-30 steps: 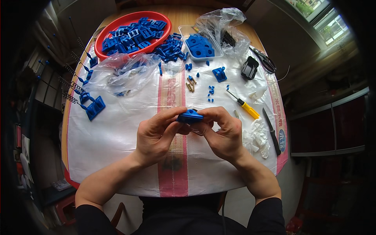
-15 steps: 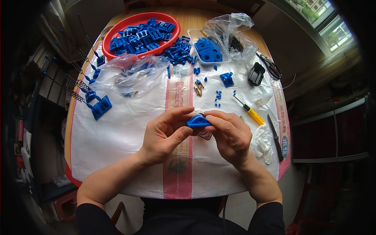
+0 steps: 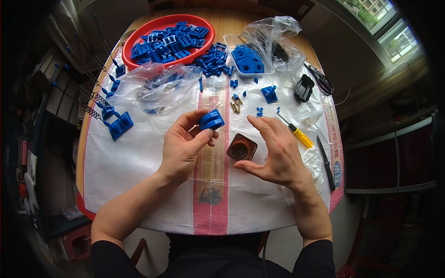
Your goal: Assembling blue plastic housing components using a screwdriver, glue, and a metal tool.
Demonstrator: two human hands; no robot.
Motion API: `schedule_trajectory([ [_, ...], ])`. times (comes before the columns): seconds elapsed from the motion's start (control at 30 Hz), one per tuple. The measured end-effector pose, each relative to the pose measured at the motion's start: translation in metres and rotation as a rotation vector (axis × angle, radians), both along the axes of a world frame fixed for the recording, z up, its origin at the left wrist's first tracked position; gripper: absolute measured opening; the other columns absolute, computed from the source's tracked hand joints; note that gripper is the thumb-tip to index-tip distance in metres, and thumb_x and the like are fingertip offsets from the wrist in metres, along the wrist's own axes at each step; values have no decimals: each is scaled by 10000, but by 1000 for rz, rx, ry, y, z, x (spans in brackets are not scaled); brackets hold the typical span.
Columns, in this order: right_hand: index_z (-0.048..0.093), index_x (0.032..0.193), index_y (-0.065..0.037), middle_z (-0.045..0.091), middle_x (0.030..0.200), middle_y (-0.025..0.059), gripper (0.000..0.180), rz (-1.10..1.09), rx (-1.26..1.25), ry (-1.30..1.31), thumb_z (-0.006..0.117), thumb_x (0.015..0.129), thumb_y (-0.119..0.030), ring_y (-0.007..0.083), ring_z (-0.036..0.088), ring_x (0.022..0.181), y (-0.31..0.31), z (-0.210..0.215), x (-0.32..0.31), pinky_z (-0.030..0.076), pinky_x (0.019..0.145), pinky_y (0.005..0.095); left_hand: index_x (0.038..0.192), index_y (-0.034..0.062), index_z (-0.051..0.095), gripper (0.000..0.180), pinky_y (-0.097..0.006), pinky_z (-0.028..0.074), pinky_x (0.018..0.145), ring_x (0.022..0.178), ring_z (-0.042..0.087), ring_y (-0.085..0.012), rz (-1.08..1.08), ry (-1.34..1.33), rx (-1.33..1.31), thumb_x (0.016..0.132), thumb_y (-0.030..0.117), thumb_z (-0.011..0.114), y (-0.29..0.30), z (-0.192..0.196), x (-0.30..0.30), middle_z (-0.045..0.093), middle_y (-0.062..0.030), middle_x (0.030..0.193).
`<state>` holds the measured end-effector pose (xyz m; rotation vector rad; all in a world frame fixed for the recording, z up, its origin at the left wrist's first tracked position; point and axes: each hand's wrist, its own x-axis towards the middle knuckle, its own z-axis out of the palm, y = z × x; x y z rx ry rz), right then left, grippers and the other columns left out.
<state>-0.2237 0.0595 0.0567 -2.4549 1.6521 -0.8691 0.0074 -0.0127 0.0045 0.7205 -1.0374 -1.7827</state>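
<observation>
My left hand (image 3: 182, 147) is closed on a blue plastic bracket (image 3: 211, 120), pinched between thumb and fingers above the sheet. The bracket is tilted, its curved ridges showing. To its right stands a small square brown jar (image 3: 241, 148) with a round dark opening on top. My right hand (image 3: 283, 155) is open, thumb and fingers spread on either side of the jar's right end. The thumb tip lies close to the jar's near edge; whether it touches I cannot tell. Beyond the hands lie brass-coloured screws (image 3: 235, 105) and small blue pegs (image 3: 259, 111).
A red basin (image 3: 209, 39) of blue parts stands at the far left, beside a blue heap (image 3: 212, 62). A clear tub (image 3: 265, 68), a yellow-handled screwdriver (image 3: 302, 136), a knife (image 3: 326, 162), scissors (image 3: 322, 79) and a black case (image 3: 303, 88) are to the right. Spring-topped blue pieces (image 3: 120, 126) line the left edge.
My right hand has let go of the blue bracket and spread open by the jar. My left hand has carried the bracket left and farther away, tilting it. The jar now shows fully.
</observation>
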Motion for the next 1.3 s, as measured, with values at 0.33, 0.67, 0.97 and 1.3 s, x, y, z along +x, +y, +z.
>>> schedule_trajectory([
  [0.33,541,1400,20,643,1150,178,779,115,164,-47,872,759,-275,344,660,1061,3,-21,13,553,903,420,1376,31,556,392,-308,564,824,1005,713,-206,-31,118,214,1019,118,692,-25,38,16,699,-116,1159],
  [0.67,699,967,-20,711,879,121,201,-94,-53,-199,818,875,-153,315,702,826,0,-7,7,545,718,412,1452,5,549,419,-347,525,1038,1140,654,-179,-55,149,119,1057,116,636,-29,4,-8,679,-104,1270],
  [0.97,721,956,-31,730,913,156,102,-270,119,13,687,949,-128,372,705,870,-60,0,-26,543,811,474,1451,11,486,503,-361,548,999,1102,661,-185,-150,194,104,992,66,684,-33,-14,-5,645,-96,1284],
  [1.3,791,961,-66,762,948,167,211,-410,193,41,718,924,-261,371,733,903,-102,-41,-5,573,820,467,1538,31,421,505,-288,577,870,1014,671,-155,-144,111,43,1059,42,580,-28,-10,-8,614,-89,1238],
])
